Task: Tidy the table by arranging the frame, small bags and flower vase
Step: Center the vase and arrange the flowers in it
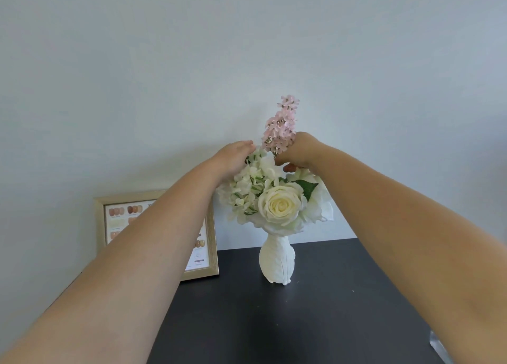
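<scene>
A white ribbed flower vase (277, 262) stands upright on the black table (315, 308) near the wall. It holds cream roses, white blossoms and a tall pink flower sprig (281, 123). My right hand (300, 152) is closed around the base of the pink sprig, above the bouquet. My left hand (233, 155) rests on the white blossoms at the bouquet's upper left, fingers extended. A gold picture frame (212, 243) with a nail-colour chart leans against the wall to the left of the vase, partly hidden by my left forearm. No small bags are in view.
A plain pale wall rises right behind the table. A bit of shiny clear material (439, 347) shows at the lower right, by the table's edge.
</scene>
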Action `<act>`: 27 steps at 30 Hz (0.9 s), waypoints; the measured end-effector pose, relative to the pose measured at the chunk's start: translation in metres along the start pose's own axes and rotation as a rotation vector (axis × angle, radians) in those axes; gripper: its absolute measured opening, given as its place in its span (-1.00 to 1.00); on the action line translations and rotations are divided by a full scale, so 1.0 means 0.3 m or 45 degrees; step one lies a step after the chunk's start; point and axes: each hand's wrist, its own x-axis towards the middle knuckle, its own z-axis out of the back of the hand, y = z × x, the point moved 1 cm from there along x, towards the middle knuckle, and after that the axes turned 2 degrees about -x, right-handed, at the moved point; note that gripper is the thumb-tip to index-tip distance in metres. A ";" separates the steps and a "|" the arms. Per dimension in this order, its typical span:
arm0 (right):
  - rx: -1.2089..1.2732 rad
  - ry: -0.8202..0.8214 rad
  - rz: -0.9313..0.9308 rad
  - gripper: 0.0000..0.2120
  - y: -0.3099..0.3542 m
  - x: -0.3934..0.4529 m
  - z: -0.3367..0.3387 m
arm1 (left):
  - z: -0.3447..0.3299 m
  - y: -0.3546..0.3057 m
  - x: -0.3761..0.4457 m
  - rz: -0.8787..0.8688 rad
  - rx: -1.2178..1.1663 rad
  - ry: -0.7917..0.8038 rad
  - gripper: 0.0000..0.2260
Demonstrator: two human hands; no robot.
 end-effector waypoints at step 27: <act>-0.441 -0.157 0.205 -0.76 -0.042 0.050 -0.032 | -0.005 0.062 -0.026 -0.072 0.012 0.030 -0.74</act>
